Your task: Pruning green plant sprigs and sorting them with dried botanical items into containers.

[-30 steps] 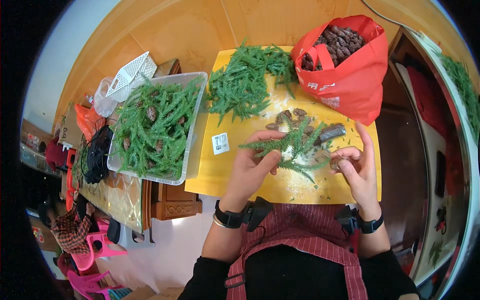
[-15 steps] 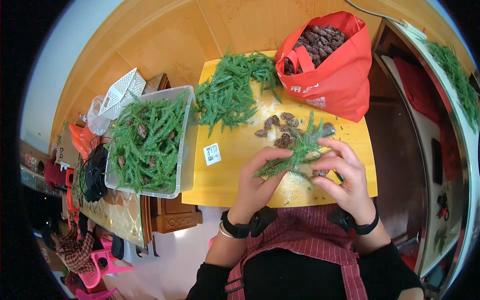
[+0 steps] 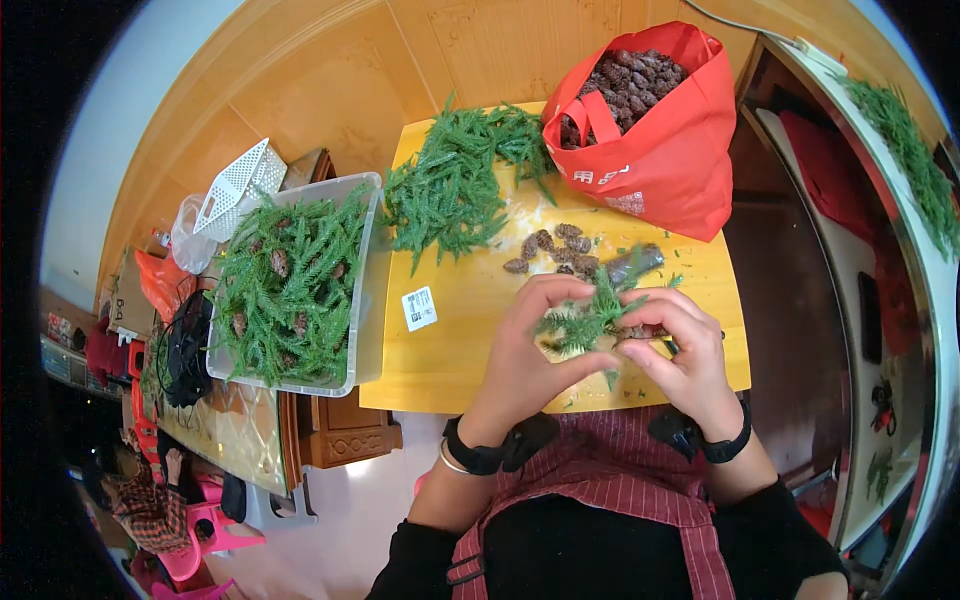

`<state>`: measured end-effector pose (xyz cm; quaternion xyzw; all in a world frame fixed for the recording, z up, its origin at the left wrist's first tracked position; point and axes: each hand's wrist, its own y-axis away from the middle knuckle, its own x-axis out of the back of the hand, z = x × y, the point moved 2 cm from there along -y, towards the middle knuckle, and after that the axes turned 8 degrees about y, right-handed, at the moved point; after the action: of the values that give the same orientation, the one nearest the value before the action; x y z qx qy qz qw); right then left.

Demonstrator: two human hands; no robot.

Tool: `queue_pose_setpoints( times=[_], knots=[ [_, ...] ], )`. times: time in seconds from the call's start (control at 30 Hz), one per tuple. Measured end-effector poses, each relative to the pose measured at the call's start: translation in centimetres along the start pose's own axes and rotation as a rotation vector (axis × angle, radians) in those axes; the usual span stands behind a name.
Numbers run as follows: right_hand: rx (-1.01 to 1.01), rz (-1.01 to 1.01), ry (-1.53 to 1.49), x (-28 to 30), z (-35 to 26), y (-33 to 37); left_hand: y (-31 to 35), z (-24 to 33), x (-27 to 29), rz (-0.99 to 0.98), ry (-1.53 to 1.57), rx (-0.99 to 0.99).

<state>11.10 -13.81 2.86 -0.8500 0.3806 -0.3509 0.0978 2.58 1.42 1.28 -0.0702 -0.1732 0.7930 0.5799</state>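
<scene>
Between my two hands, over the front of the yellow board (image 3: 450,330), is a green artificial pine sprig (image 3: 592,322). My left hand (image 3: 530,345) is curved round its left side, with the thumb below and the fingers above. My right hand (image 3: 685,345) grips the sprig's right side, and a brown pine cone (image 3: 645,332) shows partly between its thumb and fingers. Just beyond my hands lie several loose pine cones (image 3: 560,240). A dark roll-shaped object (image 3: 636,263) lies close behind my right fingers.
At the back right, a red bag (image 3: 650,180) holds many pine cones. Green sprigs (image 3: 450,185) are heaped at the back left of the board. A clear plastic bin (image 3: 368,260) of sprigs with cones stands on the left. A white label (image 3: 419,308) lies between. Far left, another person (image 3: 150,510) sits.
My hands have drawn closer together around the sprig, and its tips have turned. My left hand has shifted to the right, and the pine cone now shows at my right fingers.
</scene>
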Motion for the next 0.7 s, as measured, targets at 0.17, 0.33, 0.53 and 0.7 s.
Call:
queue_pose_setpoints(
  times=[0.17,0.33,0.53,0.7],
  knots=[
    [-0.105,-0.037,-0.11,-0.21,0.44,0.37,-0.38,0.14,-0.27,0.012,-0.081,-0.146],
    [-0.122,-0.066,-0.197,-0.23,0.42,0.54,-0.36,0.27,-0.05,0.003,-0.095,-0.162],
    [-0.142,-0.14,-0.219,-0.08,0.45,0.61,0.01,-0.25,-0.18,-0.034,0.047,-0.122],
    [-0.167,-0.133,-0.258,-0.35,0.9,0.81,0.2,0.23,-0.15,-0.03,0.05,0.028]
  ],
)
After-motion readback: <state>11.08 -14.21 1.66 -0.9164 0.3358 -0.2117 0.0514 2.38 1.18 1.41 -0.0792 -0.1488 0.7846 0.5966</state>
